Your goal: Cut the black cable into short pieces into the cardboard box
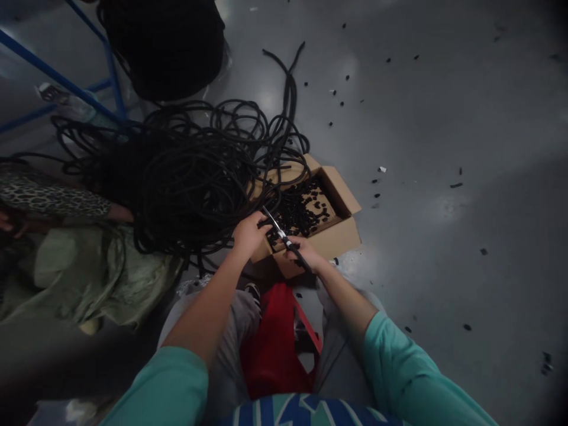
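My right hand (307,253) is closed on scissors (279,229) with black handles, their silvery blades pointing up and left. Just left of the blades, my left hand (249,234) pinches a black cord (265,223), the blades close to its fingers. Both hands are over the near left edge of an open cardboard box (348,236). Inside the box lie many short black cut pieces (302,213). A large tangle of black cord (186,171) spreads left of the box, with some strands running over its rim.
Behind the tangle stands a big black bundle (164,47) beside a blue metal frame (57,74). At the left, another person's patterned sleeve (57,195) reaches to the cords. Black scraps (377,195) dot the grey floor. A red stool (270,349) is between my legs.
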`<state>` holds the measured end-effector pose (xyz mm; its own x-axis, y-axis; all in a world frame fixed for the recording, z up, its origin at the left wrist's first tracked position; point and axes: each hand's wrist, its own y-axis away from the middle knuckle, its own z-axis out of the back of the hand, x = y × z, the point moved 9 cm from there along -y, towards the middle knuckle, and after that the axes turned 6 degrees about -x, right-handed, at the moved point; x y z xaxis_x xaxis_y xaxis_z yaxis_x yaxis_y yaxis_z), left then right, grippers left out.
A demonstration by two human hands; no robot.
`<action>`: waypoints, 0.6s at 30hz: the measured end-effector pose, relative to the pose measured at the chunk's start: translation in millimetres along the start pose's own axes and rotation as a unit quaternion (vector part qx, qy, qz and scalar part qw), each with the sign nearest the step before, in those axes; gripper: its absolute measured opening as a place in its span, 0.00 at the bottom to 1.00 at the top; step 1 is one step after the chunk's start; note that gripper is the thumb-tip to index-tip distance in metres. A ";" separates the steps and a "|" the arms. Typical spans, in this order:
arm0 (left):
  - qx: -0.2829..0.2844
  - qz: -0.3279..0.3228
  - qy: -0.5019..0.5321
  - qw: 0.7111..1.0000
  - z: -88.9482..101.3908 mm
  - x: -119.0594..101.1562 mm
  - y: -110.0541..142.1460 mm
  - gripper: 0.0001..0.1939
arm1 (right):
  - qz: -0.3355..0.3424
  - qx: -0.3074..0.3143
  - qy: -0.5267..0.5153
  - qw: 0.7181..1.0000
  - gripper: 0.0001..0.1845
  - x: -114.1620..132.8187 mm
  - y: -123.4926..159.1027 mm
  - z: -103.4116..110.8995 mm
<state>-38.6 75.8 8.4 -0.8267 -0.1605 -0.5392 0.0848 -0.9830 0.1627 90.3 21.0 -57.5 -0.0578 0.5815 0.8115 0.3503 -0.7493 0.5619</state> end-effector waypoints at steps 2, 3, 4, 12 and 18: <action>0.023 -0.018 -0.008 1.000 -7.3 -4.9 3.0 0.09 | 0.015 -0.001 -0.009 1.000 0.24 1.3 -1.2 0.9; 0.030 -0.025 -0.010 0.999 -10.1 -6.6 4.1 0.09 | 0.019 -0.001 -0.013 1.000 0.25 2.1 -1.4 1.4; 0.033 -0.029 -0.005 0.999 -12.0 -7.2 4.6 0.09 | 0.020 -0.001 -0.017 1.000 0.25 2.8 -1.4 1.8; 0.042 -0.014 0.132 0.990 -16.3 4.4 -3.5 0.07 | -0.028 -0.004 -0.019 0.999 0.24 5.3 4.1 1.7; 0.062 0.015 0.155 0.986 -21.1 8.5 -3.9 0.09 | -0.038 -0.010 -0.027 0.999 0.26 1.1 4.9 1.1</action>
<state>-34.3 76.3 -14.3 -0.6129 -0.2272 -0.7568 0.0209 -0.9621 0.2719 93.0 18.3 -54.0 -0.0326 0.6535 0.7562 0.3277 -0.7078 0.6258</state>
